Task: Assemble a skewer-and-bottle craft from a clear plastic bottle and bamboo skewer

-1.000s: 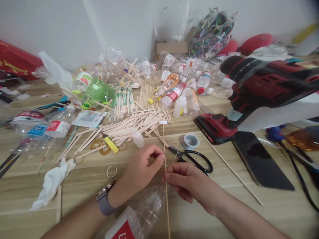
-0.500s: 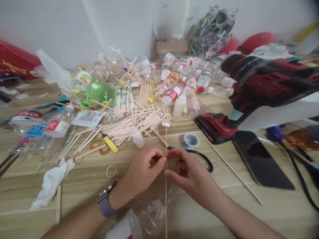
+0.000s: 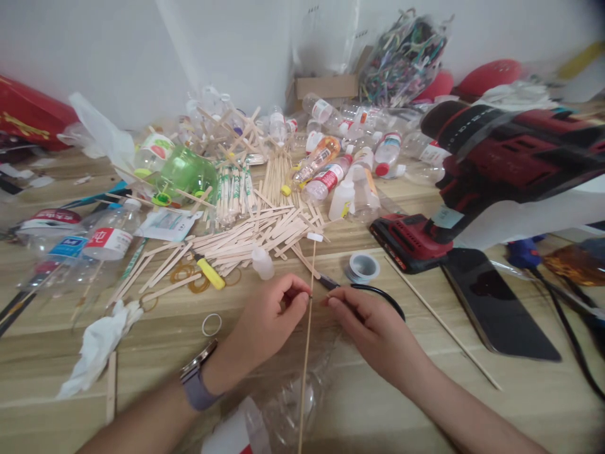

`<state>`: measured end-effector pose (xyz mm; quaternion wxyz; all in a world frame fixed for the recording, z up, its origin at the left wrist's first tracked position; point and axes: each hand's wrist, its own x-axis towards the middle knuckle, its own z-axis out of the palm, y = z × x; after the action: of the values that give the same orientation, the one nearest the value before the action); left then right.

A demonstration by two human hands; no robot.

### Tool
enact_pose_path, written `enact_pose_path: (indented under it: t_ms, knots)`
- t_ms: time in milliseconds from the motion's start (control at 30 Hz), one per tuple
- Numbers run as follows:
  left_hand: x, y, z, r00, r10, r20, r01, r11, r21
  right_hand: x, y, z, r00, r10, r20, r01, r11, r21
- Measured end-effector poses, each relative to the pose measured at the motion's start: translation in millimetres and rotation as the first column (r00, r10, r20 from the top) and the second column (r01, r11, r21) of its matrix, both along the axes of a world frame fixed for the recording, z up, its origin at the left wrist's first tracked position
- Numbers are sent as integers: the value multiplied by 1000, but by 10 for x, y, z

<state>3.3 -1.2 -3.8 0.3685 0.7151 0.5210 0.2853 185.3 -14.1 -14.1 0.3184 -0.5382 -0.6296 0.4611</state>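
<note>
Wooden, the stick [image 3: 306, 366], with a white cap [image 3: 315, 237] at its far end, is pinched by the left hand [image 3: 270, 325]; whether anything is held by the nearly closed right hand [image 3: 375, 328] beside it cannot be told. Scissors [image 3: 327, 282] are partly covered. Craft sticks [image 3: 258, 239], bottles [image 3: 329, 179] and a red drill [image 3: 510, 157] are spread across the wood-grained tabletop [image 3: 174, 309], backed by a pale wall [image 3: 236, 50].

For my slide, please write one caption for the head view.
Left hand at a thin wooden stick, right hand beside it, loose flat sticks beyond.
</note>
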Motion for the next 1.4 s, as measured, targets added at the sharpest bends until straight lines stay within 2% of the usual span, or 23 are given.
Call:
enact_pose_path:
  t_ms: [100,200,267,333,433,567,667,767,1100,1400]
  knots:
    - [-13,24,-14,999,21,-24,-22,999,-24,20,30,-41,993,-77,-88,70,995,-75]
    - [-17,38,-23,999,11,-51,-12,1000,-27,13,53,-55,956,-122,-268,73,980,-185]
    - [-16,39,-23,997,1,-78,-2,1000,-14,-7,56,-47,885,-182,-428,52,954,-297]
    - [-11,34,-21,994,-12,-110,12,1000,3,-31,48,-35,781,-281,-557,23,905,-425]
    - [-2,20,-16,990,-24,-142,30,999,40,-57,29,-29,650,-411,-639,-28,827,-561]
    - [14,2,-3,987,-85,-140,92,995,47,-67,16,-72,512,-433,-742,-135,812,-567]
    - [29,-7,18,978,-143,-151,146,989,12,-80,28,-125,456,-412,-789,-194,819,-540]
    - [40,-11,36,968,-185,-168,183,983,-29,-103,47,-142,481,-406,-777,-160,831,-532]
    - [30,-15,18,956,-215,-201,218,976,-7,-124,64,-52,717,-287,-636,-25,900,-435]
    - [-15,37,18,962,-197,-188,177,977,-118,-104,48,-85,794,-176,-582,-36,942,-334]
